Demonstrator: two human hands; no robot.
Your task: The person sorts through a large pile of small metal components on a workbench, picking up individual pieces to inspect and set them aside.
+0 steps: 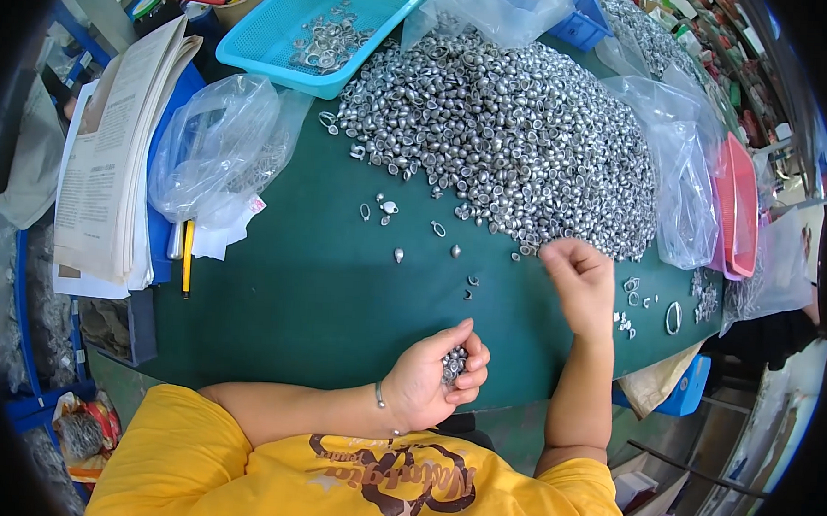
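A large heap of small silvery metal pieces (521, 124), rounded like beads or caps, spreads over the green tabletop (272, 316). Near the table's front edge, my left hand (425, 377) is curled palm-up around a clump of these metal pieces (453, 364). My right hand (579, 282) is at the heap's near edge, its fingers pinched together; whatever is between the fingertips is hidden. Between the heap and my left hand lie a few stray pieces, among them a bead (455, 251) and an oval ring (439, 229).
A turquoise basket (247, 52) with metal rings stands at the back left. A clear plastic bag (211, 138) and a stack of papers (114, 153) lie left. On the right are another clear bag (676, 168), a red basket (740, 208) and a bangle-like ring (673, 318).
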